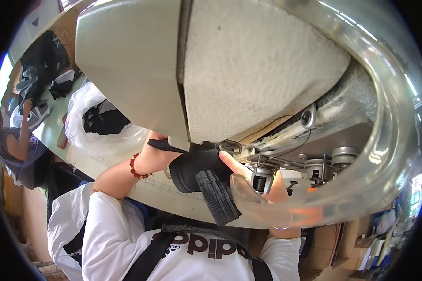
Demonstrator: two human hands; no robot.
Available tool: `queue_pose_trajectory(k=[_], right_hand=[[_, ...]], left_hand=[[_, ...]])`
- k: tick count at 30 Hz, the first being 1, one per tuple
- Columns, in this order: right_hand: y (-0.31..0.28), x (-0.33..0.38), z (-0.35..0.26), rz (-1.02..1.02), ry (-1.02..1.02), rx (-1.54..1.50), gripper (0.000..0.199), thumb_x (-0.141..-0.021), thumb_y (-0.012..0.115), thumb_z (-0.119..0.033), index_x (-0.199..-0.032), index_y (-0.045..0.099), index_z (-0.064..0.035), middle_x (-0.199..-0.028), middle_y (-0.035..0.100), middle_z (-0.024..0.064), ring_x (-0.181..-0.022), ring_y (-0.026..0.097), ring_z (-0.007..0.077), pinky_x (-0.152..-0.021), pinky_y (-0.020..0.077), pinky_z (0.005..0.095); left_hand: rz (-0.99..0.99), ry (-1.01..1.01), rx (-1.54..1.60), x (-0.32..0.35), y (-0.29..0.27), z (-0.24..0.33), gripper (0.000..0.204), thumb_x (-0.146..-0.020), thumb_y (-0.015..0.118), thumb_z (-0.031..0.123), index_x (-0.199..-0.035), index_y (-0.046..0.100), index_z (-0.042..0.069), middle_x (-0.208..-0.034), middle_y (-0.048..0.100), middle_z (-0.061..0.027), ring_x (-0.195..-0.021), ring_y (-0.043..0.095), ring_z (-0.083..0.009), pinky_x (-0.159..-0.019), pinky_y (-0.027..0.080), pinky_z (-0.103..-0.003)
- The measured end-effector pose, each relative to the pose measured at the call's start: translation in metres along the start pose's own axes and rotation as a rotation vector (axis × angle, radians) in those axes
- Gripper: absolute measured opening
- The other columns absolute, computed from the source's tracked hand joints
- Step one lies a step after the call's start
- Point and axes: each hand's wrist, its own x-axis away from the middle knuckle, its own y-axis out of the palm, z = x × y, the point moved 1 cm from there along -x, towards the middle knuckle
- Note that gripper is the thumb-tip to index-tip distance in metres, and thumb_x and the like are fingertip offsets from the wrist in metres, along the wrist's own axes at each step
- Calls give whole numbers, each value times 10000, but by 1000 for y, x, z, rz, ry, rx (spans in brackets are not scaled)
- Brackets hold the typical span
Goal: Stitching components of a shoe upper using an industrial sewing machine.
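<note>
A clear, crumpled plastic bag (75,124) on the pale curved surface (103,166) at left contains black fabric pieces (107,118). The soft black fabric piece (192,168), with a thick ribbed band (217,199) at its near edge, lies below the white sewing-machine head (258,61). The right hand's extended fingers (229,162) touch its right side; their grip cannot be told. The left hand's (156,136) fingers are hidden, their state unclear.

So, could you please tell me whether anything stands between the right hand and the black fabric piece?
Nothing visible does: the right hand has a fingertip at the edge of the black fabric piece. A metal sewing-machine fitting hides part of that hand from view, but not this fingertip.
</note>
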Motion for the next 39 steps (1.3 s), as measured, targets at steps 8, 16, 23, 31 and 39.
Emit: queue_pose_trajectory(k=[8, 16, 23, 31, 39], right_hand=[[1, 2, 2, -93, 43, -111, 417, -774, 743, -118, -1159, 713, 37, -980, 686, 202, -876, 673, 386, -769, 524, 467], [-14, -15, -15, 97, 223, -428, 393, -862, 700, -256, -1157, 637, -5, -1205, 633, 135, -967, 641, 241, -844, 518, 361], [-20, -20, -23, 74, 32, -21, 305, -784, 784, -196, -944, 587, -26, -1469, 579, 216, -1029, 654, 261, -881, 516, 371], [-3, -20, -6, 170, -111, -1, 342, -667, 834, -77, -851, 576, 53, -1517, 515, 338, -1081, 658, 434, -941, 517, 496], [-11, -22, 5, 106, -173, -58, 500, -641, 880, -106, -1033, 628, 76, -1535, 512, 301, -1353, 571, 451, -1094, 489, 477]], left_hand=[[-120, -91, 408, -10, 7, 14, 243, -901, 764, -14, -1142, 774, 20, -1065, 797, -100, -1006, 754, -216, -893, 576, -349], [-387, 380, -149, -23, -6, 32, 323, -794, 798, 103, -1112, 826, 58, -1095, 802, -116, -1033, 752, -299, -997, 544, -441], [-380, 514, -202, -30, -10, 27, 405, -723, 724, 183, -1101, 844, 98, -1131, 799, -86, -1082, 708, -318, -1030, 491, -490], [-350, 499, -164, -31, -10, 24, 444, -673, 725, 150, -1097, 847, 102, -1107, 799, -74, -1083, 701, -312, -1002, 497, -474], [-323, 546, -234, -28, -6, 21, 464, -669, 749, 103, -1124, 836, 105, -1143, 793, -92, -1095, 696, -336, -985, 505, -489]])
